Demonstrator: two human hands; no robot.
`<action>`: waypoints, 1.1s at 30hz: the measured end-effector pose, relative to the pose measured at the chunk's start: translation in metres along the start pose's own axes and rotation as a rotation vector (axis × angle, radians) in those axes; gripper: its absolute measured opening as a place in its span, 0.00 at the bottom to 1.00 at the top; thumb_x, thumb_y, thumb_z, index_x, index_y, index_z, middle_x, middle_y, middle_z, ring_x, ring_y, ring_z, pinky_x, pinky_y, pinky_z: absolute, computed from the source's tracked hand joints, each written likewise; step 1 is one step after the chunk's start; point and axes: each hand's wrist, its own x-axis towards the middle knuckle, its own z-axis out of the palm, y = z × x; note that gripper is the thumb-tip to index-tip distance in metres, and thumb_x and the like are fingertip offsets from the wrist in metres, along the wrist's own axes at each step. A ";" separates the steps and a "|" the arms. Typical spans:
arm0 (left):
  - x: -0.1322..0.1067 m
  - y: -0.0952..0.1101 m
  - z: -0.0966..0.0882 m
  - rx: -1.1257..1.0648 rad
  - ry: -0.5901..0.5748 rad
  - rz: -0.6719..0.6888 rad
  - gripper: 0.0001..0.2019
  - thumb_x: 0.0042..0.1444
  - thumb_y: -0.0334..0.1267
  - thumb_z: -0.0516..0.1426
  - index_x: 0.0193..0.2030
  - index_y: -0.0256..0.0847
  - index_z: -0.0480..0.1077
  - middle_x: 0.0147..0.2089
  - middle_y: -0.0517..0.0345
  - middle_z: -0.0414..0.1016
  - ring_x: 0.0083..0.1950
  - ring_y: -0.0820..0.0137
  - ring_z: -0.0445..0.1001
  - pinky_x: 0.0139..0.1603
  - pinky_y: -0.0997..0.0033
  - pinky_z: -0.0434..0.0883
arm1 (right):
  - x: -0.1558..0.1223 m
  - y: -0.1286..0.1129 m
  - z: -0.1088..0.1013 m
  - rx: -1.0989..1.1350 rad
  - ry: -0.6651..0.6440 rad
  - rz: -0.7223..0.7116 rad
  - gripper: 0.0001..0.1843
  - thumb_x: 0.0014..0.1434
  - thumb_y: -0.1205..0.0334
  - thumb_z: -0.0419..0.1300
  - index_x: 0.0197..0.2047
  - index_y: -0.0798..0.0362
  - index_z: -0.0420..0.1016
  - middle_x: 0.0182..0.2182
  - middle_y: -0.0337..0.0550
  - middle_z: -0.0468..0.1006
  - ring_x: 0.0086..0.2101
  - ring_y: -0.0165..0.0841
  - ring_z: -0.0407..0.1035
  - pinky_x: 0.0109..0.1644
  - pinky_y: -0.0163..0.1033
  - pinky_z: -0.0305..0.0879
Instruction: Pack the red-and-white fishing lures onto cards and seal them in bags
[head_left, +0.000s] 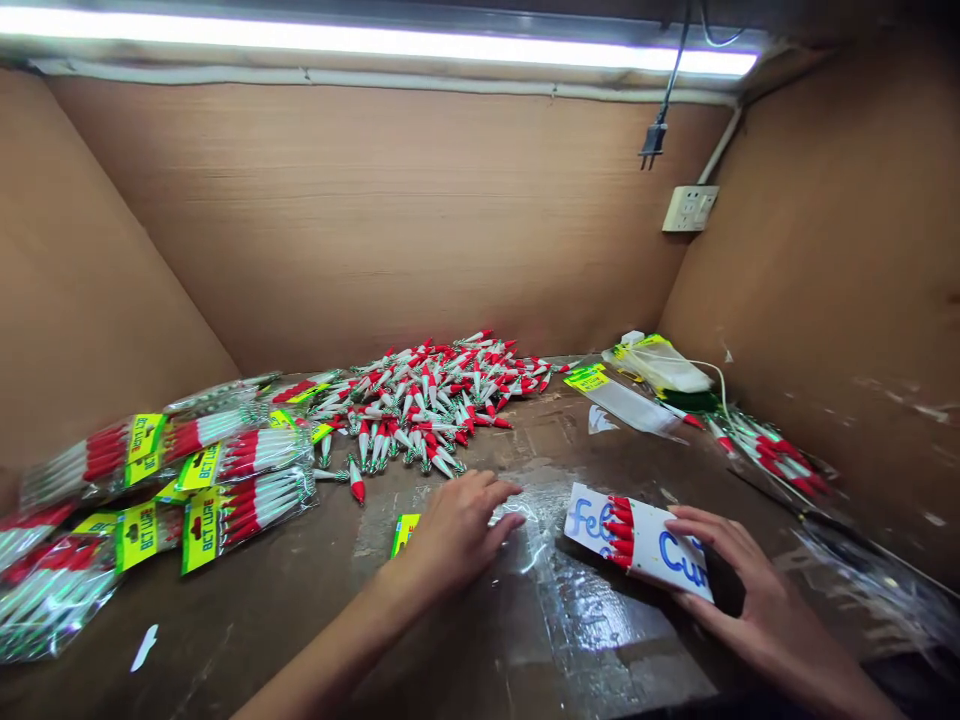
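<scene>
My left hand (457,530) lies flat, fingers stretched out, on a clear plastic bag (525,530) with a yellow label (405,532) on the worktop. My right hand (739,580) rests with spread fingers on a white card (652,545) with blue lettering; several red-and-white lures (619,530) lie across the card. A big heap of loose red-and-white lures (427,400) sits just beyond my left hand.
Filled bags of lures with yellow labels (225,490) pile up at the left. Empty bags (622,395) and more lures (772,455) lie at the right. Brown board walls close in three sides. A wall socket (690,208) and a hanging plug (652,140) are at the back right.
</scene>
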 end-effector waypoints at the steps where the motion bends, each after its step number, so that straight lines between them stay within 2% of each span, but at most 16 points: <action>1: 0.005 0.008 0.005 -0.015 -0.003 0.000 0.17 0.67 0.47 0.56 0.58 0.46 0.73 0.49 0.51 0.77 0.50 0.56 0.75 0.50 0.59 0.70 | -0.001 -0.002 0.000 0.003 0.004 0.008 0.27 0.59 0.57 0.63 0.61 0.42 0.66 0.64 0.47 0.66 0.62 0.49 0.63 0.64 0.57 0.64; 3: 0.018 0.023 0.019 -0.033 -0.020 -0.015 0.19 0.64 0.49 0.58 0.58 0.45 0.73 0.49 0.48 0.77 0.50 0.53 0.75 0.49 0.57 0.70 | -0.003 -0.004 0.000 0.011 0.016 0.018 0.26 0.59 0.57 0.63 0.61 0.42 0.67 0.64 0.47 0.66 0.62 0.49 0.63 0.64 0.57 0.64; 5: 0.033 0.033 0.032 -0.077 -0.050 -0.034 0.17 0.60 0.47 0.62 0.53 0.44 0.77 0.46 0.47 0.78 0.48 0.52 0.76 0.46 0.58 0.70 | -0.005 -0.004 0.001 0.015 0.034 0.014 0.26 0.59 0.56 0.63 0.61 0.42 0.67 0.63 0.47 0.67 0.61 0.49 0.64 0.63 0.57 0.65; 7: 0.045 0.039 0.041 -0.127 -0.078 -0.023 0.11 0.58 0.44 0.63 0.45 0.46 0.80 0.41 0.50 0.79 0.44 0.55 0.77 0.43 0.62 0.69 | -0.008 0.000 0.001 0.012 0.055 0.007 0.26 0.60 0.57 0.63 0.61 0.43 0.67 0.63 0.47 0.67 0.62 0.49 0.63 0.63 0.57 0.65; 9: 0.051 0.040 0.043 -0.166 -0.081 -0.009 0.07 0.59 0.42 0.62 0.40 0.47 0.81 0.37 0.54 0.79 0.41 0.60 0.77 0.41 0.66 0.68 | -0.012 0.005 0.000 0.005 0.068 0.006 0.26 0.60 0.57 0.63 0.61 0.43 0.67 0.64 0.47 0.67 0.62 0.49 0.63 0.63 0.56 0.65; 11: 0.047 0.039 0.037 -0.196 -0.062 -0.016 0.07 0.60 0.40 0.61 0.39 0.45 0.81 0.36 0.55 0.79 0.39 0.63 0.76 0.40 0.68 0.67 | -0.017 0.010 -0.002 0.004 0.077 0.010 0.25 0.59 0.56 0.63 0.60 0.43 0.68 0.64 0.47 0.67 0.61 0.49 0.64 0.63 0.56 0.66; 14: 0.026 0.036 0.016 -0.236 -0.025 -0.042 0.07 0.60 0.37 0.59 0.36 0.41 0.79 0.34 0.57 0.77 0.36 0.67 0.74 0.39 0.71 0.66 | -0.023 0.016 -0.004 0.015 0.079 0.015 0.26 0.59 0.55 0.64 0.61 0.43 0.67 0.64 0.47 0.67 0.61 0.49 0.64 0.63 0.56 0.65; 16: 0.010 0.037 0.003 -0.342 0.018 -0.104 0.09 0.62 0.38 0.57 0.35 0.40 0.78 0.33 0.58 0.77 0.35 0.69 0.73 0.37 0.73 0.65 | -0.026 0.017 -0.003 0.037 0.064 -0.001 0.27 0.60 0.54 0.64 0.62 0.42 0.65 0.65 0.48 0.65 0.62 0.50 0.63 0.64 0.58 0.64; 18: 0.000 0.040 -0.001 -0.492 0.051 -0.200 0.12 0.65 0.43 0.55 0.41 0.40 0.78 0.34 0.58 0.77 0.34 0.69 0.73 0.35 0.73 0.64 | -0.027 0.014 0.000 0.065 0.034 -0.033 0.28 0.61 0.55 0.64 0.63 0.42 0.63 0.66 0.48 0.63 0.63 0.51 0.61 0.65 0.59 0.62; 21: 0.003 0.048 0.010 -0.665 -0.003 -0.290 0.20 0.64 0.50 0.56 0.55 0.41 0.76 0.37 0.58 0.79 0.34 0.69 0.73 0.34 0.73 0.65 | -0.027 0.006 0.005 0.094 -0.006 -0.084 0.30 0.61 0.57 0.64 0.64 0.42 0.62 0.67 0.49 0.62 0.65 0.52 0.58 0.66 0.61 0.59; 22: 0.007 0.050 0.016 -0.704 -0.045 -0.299 0.21 0.63 0.51 0.58 0.55 0.40 0.76 0.36 0.58 0.79 0.34 0.69 0.72 0.34 0.74 0.65 | -0.027 0.002 0.006 0.100 -0.018 -0.100 0.30 0.61 0.57 0.65 0.64 0.42 0.62 0.67 0.49 0.61 0.65 0.53 0.58 0.67 0.62 0.59; 25: 0.014 0.051 0.027 -0.741 -0.128 -0.333 0.16 0.61 0.48 0.59 0.40 0.36 0.81 0.30 0.60 0.77 0.29 0.72 0.69 0.30 0.75 0.61 | -0.029 -0.003 0.009 0.108 -0.036 -0.121 0.30 0.61 0.57 0.65 0.64 0.41 0.61 0.67 0.49 0.61 0.65 0.52 0.59 0.66 0.61 0.61; 27: 0.003 0.047 0.023 -0.706 -0.115 -0.359 0.16 0.62 0.47 0.59 0.33 0.35 0.79 0.25 0.62 0.73 0.26 0.74 0.66 0.28 0.75 0.59 | -0.031 -0.003 0.009 0.114 -0.036 -0.114 0.30 0.61 0.57 0.64 0.64 0.41 0.61 0.68 0.49 0.60 0.65 0.52 0.59 0.65 0.59 0.62; 29: -0.021 0.040 0.011 -0.674 -0.087 -0.366 0.17 0.63 0.47 0.58 0.30 0.36 0.76 0.24 0.63 0.71 0.26 0.74 0.65 0.28 0.76 0.59 | -0.032 0.000 0.010 0.129 -0.032 -0.095 0.30 0.61 0.57 0.64 0.65 0.41 0.61 0.68 0.49 0.60 0.65 0.51 0.59 0.65 0.59 0.62; 33: -0.072 0.031 -0.008 -0.568 -0.050 -0.366 0.15 0.65 0.47 0.57 0.33 0.39 0.76 0.30 0.60 0.75 0.33 0.70 0.71 0.34 0.75 0.65 | -0.030 0.005 0.011 0.168 0.009 -0.051 0.31 0.61 0.56 0.64 0.65 0.42 0.61 0.67 0.48 0.62 0.65 0.51 0.59 0.66 0.59 0.60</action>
